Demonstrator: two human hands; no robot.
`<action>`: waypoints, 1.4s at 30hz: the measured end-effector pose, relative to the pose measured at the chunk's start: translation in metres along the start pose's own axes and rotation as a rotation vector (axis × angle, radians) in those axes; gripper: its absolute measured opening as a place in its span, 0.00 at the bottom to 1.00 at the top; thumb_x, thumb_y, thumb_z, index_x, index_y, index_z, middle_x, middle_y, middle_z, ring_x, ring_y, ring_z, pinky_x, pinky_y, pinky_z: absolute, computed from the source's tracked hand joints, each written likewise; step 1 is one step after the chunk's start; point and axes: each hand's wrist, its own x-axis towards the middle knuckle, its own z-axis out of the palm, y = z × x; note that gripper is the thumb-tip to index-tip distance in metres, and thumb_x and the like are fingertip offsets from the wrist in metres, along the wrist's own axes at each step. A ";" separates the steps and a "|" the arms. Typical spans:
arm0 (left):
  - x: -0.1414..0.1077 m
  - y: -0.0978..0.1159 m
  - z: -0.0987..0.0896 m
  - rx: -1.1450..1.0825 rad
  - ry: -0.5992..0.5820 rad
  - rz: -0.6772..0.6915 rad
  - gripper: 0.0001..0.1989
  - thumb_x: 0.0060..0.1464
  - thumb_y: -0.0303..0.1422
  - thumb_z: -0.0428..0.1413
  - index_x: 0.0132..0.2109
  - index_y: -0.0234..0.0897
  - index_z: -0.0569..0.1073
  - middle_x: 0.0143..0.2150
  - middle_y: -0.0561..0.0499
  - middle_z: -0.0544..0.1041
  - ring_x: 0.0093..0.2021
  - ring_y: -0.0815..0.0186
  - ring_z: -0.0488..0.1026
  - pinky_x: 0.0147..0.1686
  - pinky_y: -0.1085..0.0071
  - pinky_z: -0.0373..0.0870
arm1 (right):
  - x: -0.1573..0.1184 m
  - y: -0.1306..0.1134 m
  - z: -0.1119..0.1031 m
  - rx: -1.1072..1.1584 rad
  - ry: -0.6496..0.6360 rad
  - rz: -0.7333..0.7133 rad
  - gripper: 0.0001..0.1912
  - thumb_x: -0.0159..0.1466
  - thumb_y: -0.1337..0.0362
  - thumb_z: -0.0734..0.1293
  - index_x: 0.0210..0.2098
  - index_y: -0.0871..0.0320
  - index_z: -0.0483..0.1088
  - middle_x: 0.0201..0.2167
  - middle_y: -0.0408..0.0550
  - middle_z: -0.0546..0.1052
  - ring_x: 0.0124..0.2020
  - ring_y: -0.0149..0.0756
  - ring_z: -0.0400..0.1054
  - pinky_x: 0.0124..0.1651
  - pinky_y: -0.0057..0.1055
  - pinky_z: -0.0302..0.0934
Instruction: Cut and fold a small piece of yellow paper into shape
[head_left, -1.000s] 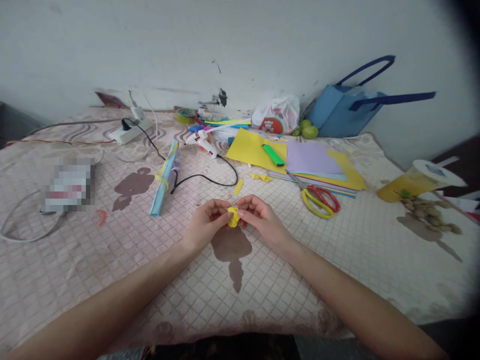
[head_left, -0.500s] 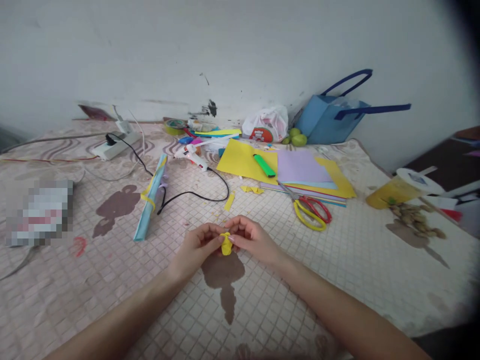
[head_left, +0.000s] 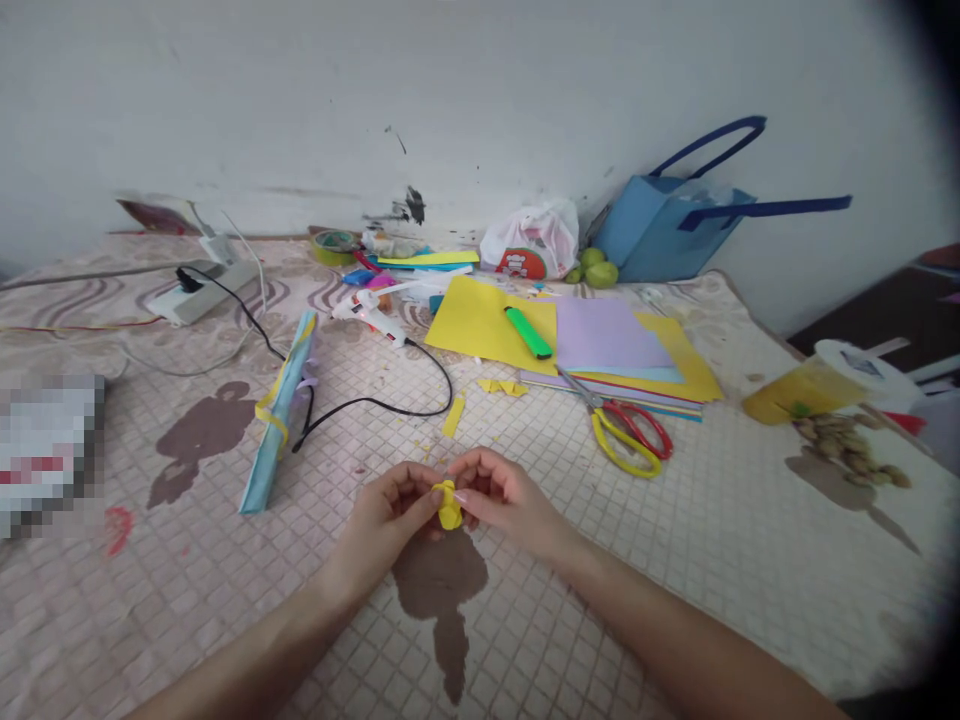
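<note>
A small folded yellow piece (head_left: 450, 508) is pinched between both hands, low in the middle of the head view. My left hand (head_left: 397, 510) grips its left side with thumb and fingers. From the right, my right hand (head_left: 502, 500) holds it with the thumb across its front; the other fingertips are partly hidden behind. Beyond the hands lie a yellow strip (head_left: 454, 416) and small folded yellow bits (head_left: 502, 387). Red and yellow scissors (head_left: 626, 437) rest open to the right.
A white glue gun (head_left: 379, 319) with a black cord and a blue paper roll (head_left: 279, 415) lie left. Coloured sheets (head_left: 611, 337) carry a green cutter (head_left: 528, 332). A tilted drink cup (head_left: 810, 387) stands far right; a blue bag (head_left: 660, 235) is behind.
The view has shifted and tipped slightly, so the table items appear displaced. Both hands keep hold of the yellow piece, which looks slightly turned between the fingers.
</note>
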 end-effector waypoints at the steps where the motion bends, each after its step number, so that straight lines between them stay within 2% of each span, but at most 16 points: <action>1: 0.000 0.001 0.001 -0.001 0.005 -0.009 0.14 0.48 0.40 0.61 0.37 0.35 0.72 0.30 0.49 0.76 0.30 0.66 0.73 0.28 0.72 0.70 | 0.000 0.000 0.000 -0.011 0.002 0.003 0.10 0.59 0.62 0.67 0.41 0.56 0.67 0.28 0.40 0.70 0.25 0.25 0.65 0.27 0.25 0.62; 9: -0.002 0.004 0.001 0.001 -0.052 -0.012 0.13 0.49 0.39 0.61 0.35 0.34 0.70 0.29 0.49 0.76 0.28 0.68 0.72 0.27 0.73 0.70 | -0.001 0.000 -0.001 -0.070 -0.024 -0.010 0.10 0.61 0.67 0.64 0.42 0.56 0.66 0.28 0.40 0.69 0.26 0.25 0.65 0.28 0.25 0.63; 14: -0.002 0.003 0.001 -0.048 0.008 -0.027 0.14 0.48 0.39 0.61 0.37 0.33 0.70 0.30 0.49 0.76 0.28 0.67 0.73 0.27 0.73 0.70 | -0.002 -0.002 0.001 -0.099 -0.010 -0.015 0.09 0.62 0.63 0.64 0.42 0.56 0.66 0.28 0.40 0.70 0.24 0.26 0.65 0.28 0.26 0.63; 16: -0.002 0.002 0.000 -0.076 0.033 -0.035 0.15 0.47 0.39 0.62 0.39 0.34 0.70 0.29 0.50 0.76 0.28 0.67 0.73 0.27 0.73 0.69 | -0.002 -0.004 -0.002 -0.150 0.052 -0.046 0.08 0.63 0.62 0.64 0.41 0.56 0.66 0.29 0.41 0.70 0.25 0.27 0.66 0.28 0.27 0.63; 18: -0.002 0.001 -0.001 -0.097 0.044 -0.045 0.15 0.47 0.38 0.62 0.39 0.35 0.70 0.28 0.51 0.75 0.27 0.68 0.72 0.26 0.74 0.69 | 0.000 -0.008 -0.010 -0.288 0.169 -0.133 0.06 0.63 0.63 0.63 0.39 0.55 0.67 0.30 0.42 0.71 0.27 0.29 0.66 0.30 0.28 0.63; 21: -0.001 -0.001 -0.003 -0.118 0.031 -0.056 0.14 0.48 0.38 0.62 0.39 0.35 0.70 0.29 0.52 0.75 0.27 0.70 0.72 0.27 0.74 0.69 | 0.010 -0.019 -0.032 -0.667 0.355 -0.367 0.03 0.62 0.66 0.63 0.35 0.55 0.69 0.32 0.45 0.72 0.32 0.33 0.67 0.35 0.32 0.63; 24: 0.000 -0.001 -0.003 -0.134 0.017 -0.055 0.13 0.48 0.37 0.62 0.39 0.35 0.70 0.28 0.53 0.75 0.26 0.71 0.71 0.27 0.75 0.68 | 0.028 -0.030 -0.061 -1.058 0.450 -0.552 0.06 0.61 0.71 0.62 0.35 0.55 0.69 0.35 0.49 0.72 0.39 0.40 0.65 0.42 0.38 0.62; 27: -0.001 0.000 -0.003 -0.141 0.007 -0.056 0.13 0.48 0.36 0.62 0.39 0.35 0.69 0.28 0.53 0.75 0.25 0.72 0.70 0.26 0.75 0.67 | 0.049 -0.034 -0.082 -1.377 0.373 -0.563 0.11 0.59 0.75 0.61 0.38 0.57 0.70 0.38 0.51 0.74 0.45 0.46 0.63 0.48 0.43 0.59; 30: -0.002 0.002 -0.002 -0.148 0.008 -0.055 0.13 0.48 0.36 0.61 0.39 0.35 0.69 0.29 0.53 0.75 0.26 0.71 0.71 0.27 0.75 0.67 | 0.065 -0.032 -0.091 -1.533 0.293 -0.523 0.15 0.57 0.78 0.61 0.41 0.59 0.70 0.40 0.53 0.75 0.47 0.48 0.61 0.48 0.44 0.59; 34: -0.003 0.001 -0.002 -0.153 0.018 -0.064 0.13 0.49 0.36 0.61 0.39 0.35 0.69 0.29 0.53 0.75 0.26 0.71 0.71 0.27 0.75 0.68 | 0.075 -0.030 -0.095 -1.590 0.228 -0.503 0.14 0.58 0.76 0.61 0.42 0.60 0.70 0.41 0.53 0.76 0.46 0.49 0.61 0.48 0.45 0.58; 37: -0.003 0.000 -0.003 -0.158 0.010 -0.059 0.13 0.49 0.37 0.61 0.39 0.35 0.70 0.29 0.53 0.75 0.27 0.71 0.71 0.27 0.75 0.68 | 0.081 -0.031 -0.098 -1.566 0.231 -0.495 0.12 0.59 0.75 0.62 0.41 0.60 0.71 0.39 0.53 0.77 0.44 0.47 0.63 0.48 0.44 0.58; 42: -0.002 -0.001 -0.003 -0.140 0.014 -0.058 0.13 0.49 0.37 0.61 0.39 0.35 0.69 0.28 0.54 0.75 0.25 0.72 0.71 0.26 0.76 0.67 | 0.091 -0.031 -0.110 -1.336 0.306 -0.427 0.13 0.58 0.75 0.61 0.40 0.58 0.71 0.35 0.50 0.77 0.41 0.42 0.67 0.45 0.38 0.61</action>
